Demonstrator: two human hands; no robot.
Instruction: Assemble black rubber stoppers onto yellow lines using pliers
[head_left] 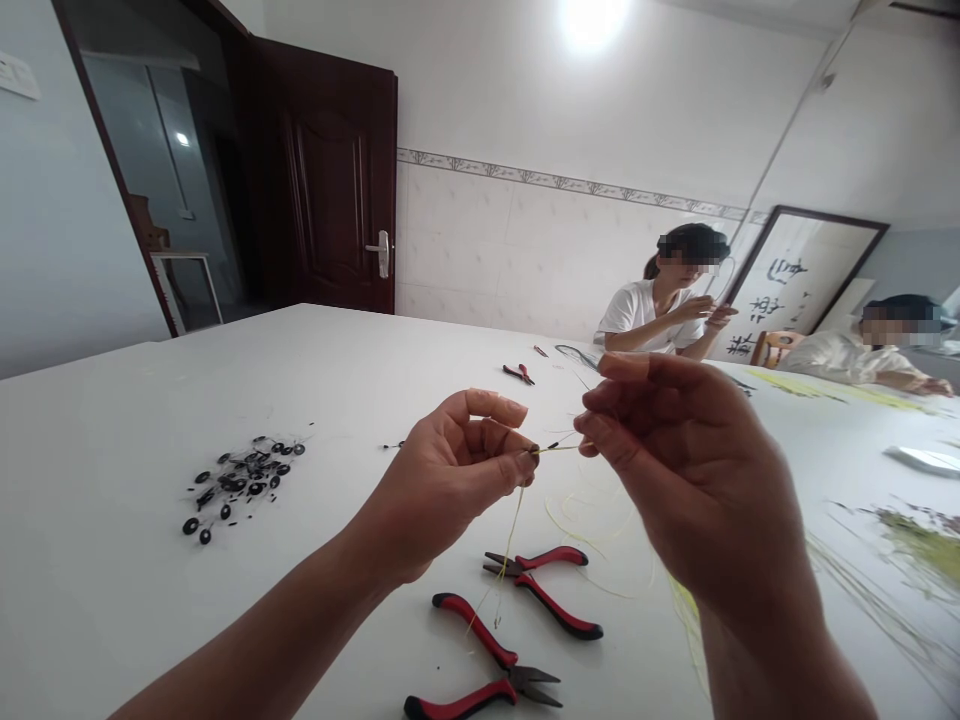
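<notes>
My left hand pinches a thin yellow cord between thumb and forefinger, and its loose end hangs down toward the table. A small dark piece sits on the cord just beyond those fingertips. My right hand is closed on the same cord, which runs short and taut between the two hands. Below them lie two red-and-black pliers, the nearer pliers with jaws pointing right. What lies inside my right fingers is partly hidden.
A pile of small black discs with fine wires lies at left on the white table. Farther back are small pliers. Yellow cords and greenish strands spread at right. Two people sit across the table.
</notes>
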